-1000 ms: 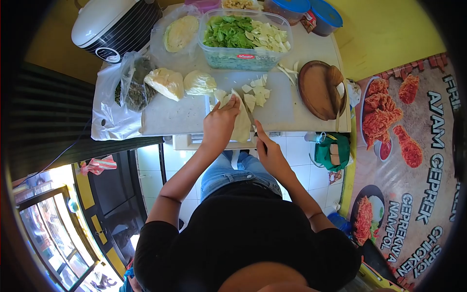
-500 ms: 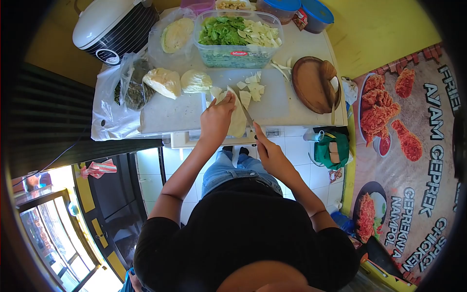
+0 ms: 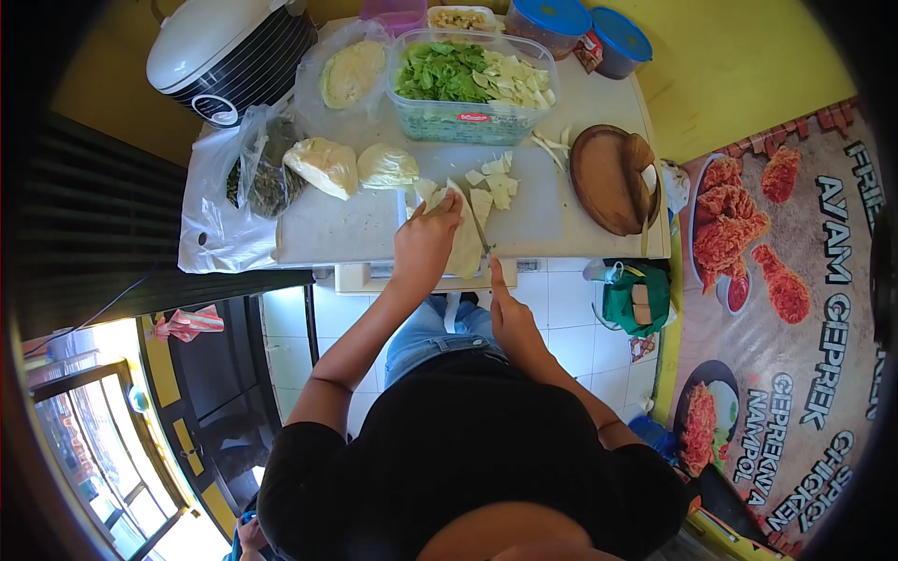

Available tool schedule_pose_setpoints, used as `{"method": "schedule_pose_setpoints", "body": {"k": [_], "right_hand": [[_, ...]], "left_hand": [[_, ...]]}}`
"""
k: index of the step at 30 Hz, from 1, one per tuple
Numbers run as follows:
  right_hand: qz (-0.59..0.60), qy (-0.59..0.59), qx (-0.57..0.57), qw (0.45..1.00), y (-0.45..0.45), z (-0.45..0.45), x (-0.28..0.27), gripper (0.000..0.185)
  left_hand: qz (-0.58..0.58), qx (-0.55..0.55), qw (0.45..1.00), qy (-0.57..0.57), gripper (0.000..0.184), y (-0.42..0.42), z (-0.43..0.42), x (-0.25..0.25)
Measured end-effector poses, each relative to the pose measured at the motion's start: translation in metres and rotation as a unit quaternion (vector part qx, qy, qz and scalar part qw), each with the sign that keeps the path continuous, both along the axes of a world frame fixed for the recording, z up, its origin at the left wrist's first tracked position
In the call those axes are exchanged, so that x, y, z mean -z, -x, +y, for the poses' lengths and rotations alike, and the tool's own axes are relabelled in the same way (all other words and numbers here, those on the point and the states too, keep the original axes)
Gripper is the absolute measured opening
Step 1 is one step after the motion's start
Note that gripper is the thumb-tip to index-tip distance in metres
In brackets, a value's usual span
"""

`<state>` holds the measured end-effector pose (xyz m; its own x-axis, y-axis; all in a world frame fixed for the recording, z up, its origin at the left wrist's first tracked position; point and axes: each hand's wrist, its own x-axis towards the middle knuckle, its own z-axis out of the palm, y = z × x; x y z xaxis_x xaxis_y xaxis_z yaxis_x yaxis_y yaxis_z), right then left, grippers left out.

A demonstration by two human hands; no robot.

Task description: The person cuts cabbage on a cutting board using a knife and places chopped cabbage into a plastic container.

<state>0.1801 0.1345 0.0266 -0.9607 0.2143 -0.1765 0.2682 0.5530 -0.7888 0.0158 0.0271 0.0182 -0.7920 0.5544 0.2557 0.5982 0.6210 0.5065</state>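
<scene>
Since the frame half a second ago, the whole view is shifting slightly, and the right hand (image 3: 516, 323) is sitting a little nearer the body, the knife (image 3: 484, 234) coming back with it. The left hand (image 3: 426, 245) is keeping its place on the cabbage leaf (image 3: 466, 252).

The leaf is lying at the front of the tabletop (image 3: 327, 229), its near end reaching the edge. The left hand is staying partly open, thumb apart from the fingers, and is pressing from above rather than wrapping round anything. The right hand is curling closed round the knife's handle, index finger extending forward; the blade is resting along the leaf's right side. Cut pieces (image 3: 503, 190) are lying just beyond it, and a cut cabbage (image 3: 388, 166) is sitting farther left.

By its look, the leaf is weighing very little, bending at its thin parts while probably staying stiffer along any rib. It is likely tearing or cracking under sharp folding and sliding if damp. Bunched fingertips pressing on its left part, tips tucking back from the blade, are giving the safest hold; its near end, reaching the tabletop's edge, is offering poorer support.
</scene>
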Motion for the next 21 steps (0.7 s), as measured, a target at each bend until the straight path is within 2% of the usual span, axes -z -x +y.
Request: {"method": "schedule_pose_setpoints", "body": {"k": [3,5,8,11,14,16,21], "right_hand": [[-0.056,-0.031,-0.004,0.998,0.003,-0.004,-0.002,0.068],[0.012,-0.007,-0.009,1.000,0.010,0.003,-0.001,0.067],[-0.012,0.001,-0.012,1.000,0.021,0.012,0.002,0.067],[0.018,0.006,-0.014,1.000,0.012,0.013,0.007,0.062],[0.010,0.030,-0.008,0.999,-0.003,0.015,0.006,0.061],[0.025,0.034,-0.007,0.999,-0.004,0.020,0.003,0.059],[0.060,0.042,0.017,0.997,0.013,0.029,0.008,0.056]], "left_hand": [[0.002,0.005,1.000,-0.002,0.023,0.001,-0.001,0.000],[0.009,0.007,1.000,-0.004,0.023,0.002,-0.001,-0.001],[0.018,0.009,1.000,-0.005,0.024,-0.001,-0.001,0.001],[0.024,0.002,1.000,-0.009,0.026,-0.002,-0.001,0.004],[0.020,-0.009,0.997,-0.071,0.027,-0.003,-0.003,0.011],[-0.032,-0.002,0.988,-0.148,0.028,-0.001,-0.008,0.014],[0.013,0.009,0.989,-0.148,0.029,-0.002,-0.010,0.016]]}}
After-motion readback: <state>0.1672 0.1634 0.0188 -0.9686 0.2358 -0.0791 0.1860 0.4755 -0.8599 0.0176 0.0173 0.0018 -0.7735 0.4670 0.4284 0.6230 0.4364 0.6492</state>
